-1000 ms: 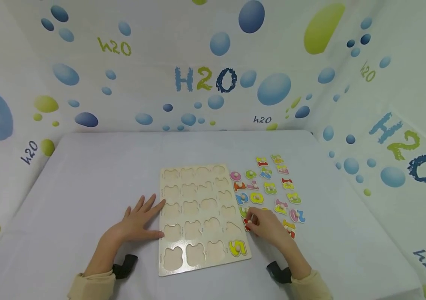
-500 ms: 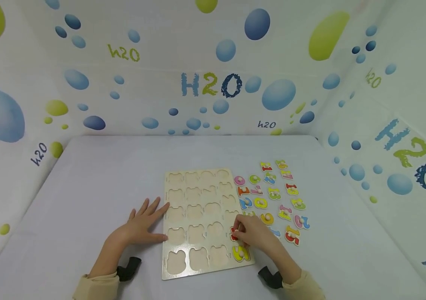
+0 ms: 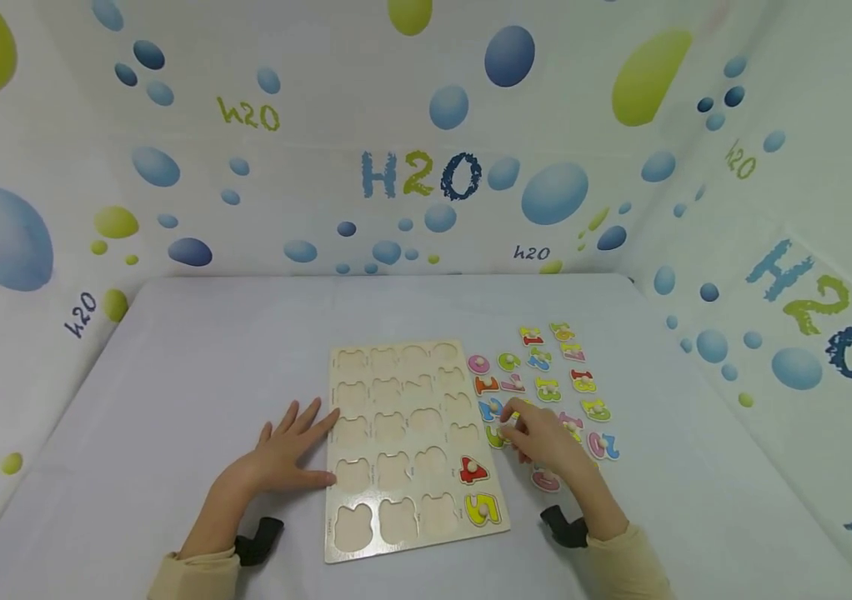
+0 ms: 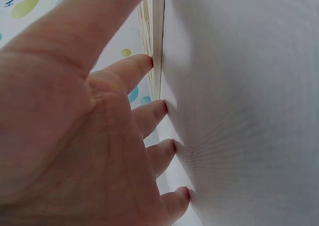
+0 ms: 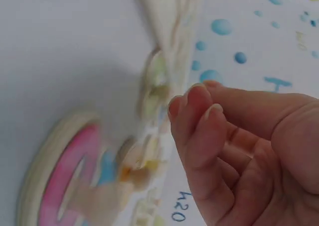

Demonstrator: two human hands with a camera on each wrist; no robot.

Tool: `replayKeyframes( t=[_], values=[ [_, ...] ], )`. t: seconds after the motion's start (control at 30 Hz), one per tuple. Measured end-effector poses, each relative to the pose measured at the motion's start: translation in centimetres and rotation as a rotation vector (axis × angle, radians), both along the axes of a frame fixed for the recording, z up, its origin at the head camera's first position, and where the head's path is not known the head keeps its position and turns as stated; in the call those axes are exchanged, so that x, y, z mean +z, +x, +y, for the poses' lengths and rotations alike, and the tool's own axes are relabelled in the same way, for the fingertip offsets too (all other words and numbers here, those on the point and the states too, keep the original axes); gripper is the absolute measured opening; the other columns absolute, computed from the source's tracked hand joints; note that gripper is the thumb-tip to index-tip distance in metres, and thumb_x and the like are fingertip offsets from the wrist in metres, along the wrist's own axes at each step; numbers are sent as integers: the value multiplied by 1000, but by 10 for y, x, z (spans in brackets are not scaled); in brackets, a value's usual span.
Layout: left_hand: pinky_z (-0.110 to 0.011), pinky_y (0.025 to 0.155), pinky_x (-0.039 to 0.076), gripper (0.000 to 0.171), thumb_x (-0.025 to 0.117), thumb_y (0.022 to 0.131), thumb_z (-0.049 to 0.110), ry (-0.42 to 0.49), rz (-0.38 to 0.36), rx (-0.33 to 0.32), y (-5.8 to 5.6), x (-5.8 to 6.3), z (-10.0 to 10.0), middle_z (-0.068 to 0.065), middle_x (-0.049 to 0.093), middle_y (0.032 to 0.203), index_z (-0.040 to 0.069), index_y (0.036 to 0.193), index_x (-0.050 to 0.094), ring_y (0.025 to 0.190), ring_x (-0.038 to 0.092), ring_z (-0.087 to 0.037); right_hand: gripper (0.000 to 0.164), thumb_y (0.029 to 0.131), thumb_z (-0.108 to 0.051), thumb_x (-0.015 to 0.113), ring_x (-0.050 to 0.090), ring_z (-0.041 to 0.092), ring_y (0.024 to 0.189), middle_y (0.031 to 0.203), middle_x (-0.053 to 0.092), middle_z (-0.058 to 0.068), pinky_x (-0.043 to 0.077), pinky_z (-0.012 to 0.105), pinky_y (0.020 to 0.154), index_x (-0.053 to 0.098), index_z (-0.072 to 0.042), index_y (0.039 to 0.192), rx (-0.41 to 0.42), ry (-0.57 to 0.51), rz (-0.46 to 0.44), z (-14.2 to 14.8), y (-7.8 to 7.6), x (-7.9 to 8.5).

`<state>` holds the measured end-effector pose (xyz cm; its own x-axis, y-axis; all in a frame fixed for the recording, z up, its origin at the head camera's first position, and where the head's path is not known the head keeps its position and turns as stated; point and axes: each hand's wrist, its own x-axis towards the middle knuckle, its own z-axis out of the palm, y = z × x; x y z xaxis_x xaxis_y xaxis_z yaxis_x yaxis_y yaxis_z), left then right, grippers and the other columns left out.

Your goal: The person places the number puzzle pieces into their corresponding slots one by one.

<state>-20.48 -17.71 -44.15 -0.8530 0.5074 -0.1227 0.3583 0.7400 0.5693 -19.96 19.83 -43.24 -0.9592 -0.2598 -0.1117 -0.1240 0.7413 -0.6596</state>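
Observation:
The light wooden number puzzle board [image 3: 407,492] lies on the white table. A red 4 [image 3: 473,470] and a yellow 5 [image 3: 482,509] sit in its lower right recesses. My left hand [image 3: 279,458] is spread flat, with thumb and index fingertips at the board's left edge; in the left wrist view the fingers [image 4: 149,116] are apart. Over the loose pieces right of the board, my right hand [image 3: 546,437] has bent fingers, with thumb and index tips close by the green 3 [image 3: 495,437]. Nothing shows between those fingers [image 5: 204,131] in the right wrist view.
Several knobbed number pieces lie right of the board, among them a blue 2 [image 3: 491,410], an orange-red 1 [image 3: 486,384] and a pink 0 [image 3: 478,364]. A pink piece [image 3: 546,478] shows below the right hand. Patterned cloth walls [image 3: 283,208] stand behind and beside the table.
My right hand carried the red 4 left onto the board and let it go in the recess above the 5. It then moved back right to the green 3. My left hand stayed at the edge.

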Motion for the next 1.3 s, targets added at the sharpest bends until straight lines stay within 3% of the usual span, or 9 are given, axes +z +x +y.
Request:
replayKeyframes(
  t=[0.07, 0.23, 0.4, 0.47, 0.67, 1.1, 1.3],
  values=[
    [-72, 95, 2, 89, 75, 75, 42, 2, -4, 1, 1, 0, 0, -29, 15, 148, 3, 143, 34, 133, 1, -51, 9, 89, -9, 63, 47, 13, 43, 55, 50, 1, 40, 27, 44, 55, -9, 94, -16, 55, 15, 5, -5, -6],
    [-72, 95, 4, 88, 74, 76, 43, -5, 12, -9, 1, 0, 0, -29, 16, 148, 2, 143, 34, 133, 3, -52, 10, 88, -6, 63, 46, 11, 42, 55, 46, -2, 39, 25, 43, 53, -10, 86, 61, 100, 40, 8, -11, -13],
    [-73, 94, 5, 88, 74, 76, 43, -21, 27, -11, 0, -1, 1, -29, 17, 148, 2, 143, 35, 132, 4, -52, 13, 87, -4, 64, 49, 11, 43, 58, 49, -1, 40, 25, 43, 53, -9, 82, 52, 73, 87, 2, -17, -2],
    [-72, 94, 5, 88, 74, 76, 42, -28, 29, -9, 0, -1, 1, -29, 17, 148, 2, 143, 35, 132, 4, -52, 13, 87, -3, 64, 51, 11, 44, 60, 52, 1, 42, 26, 44, 53, -8, 82, 90, 38, 94, -6, -22, 3],
    [-72, 95, 5, 88, 74, 75, 44, -33, 29, -11, 1, 0, 2, -29, 17, 148, 2, 143, 35, 132, 4, -52, 11, 89, -3, 62, 53, 11, 45, 61, 55, 2, 42, 25, 45, 53, -7, 83, 247, -4, 30, -31, -33, 4],
    [-71, 95, 4, 88, 74, 76, 42, -22, 13, -4, 0, 1, 1, -29, 16, 148, 2, 143, 34, 133, 3, -51, 16, 87, -5, 65, 54, 12, 44, 55, 53, -2, 45, 25, 45, 52, -6, 79, 226, 33, -43, -39, -31, -3],
    [-71, 96, 3, 88, 74, 76, 43, -15, 13, 0, 0, 2, 0, -29, 16, 148, 2, 143, 34, 133, 2, -51, 13, 88, -6, 64, 55, 12, 45, 57, 53, 0, 45, 24, 46, 53, -5, 81, 283, 67, -69, -40, -35, 4]
  ],
)
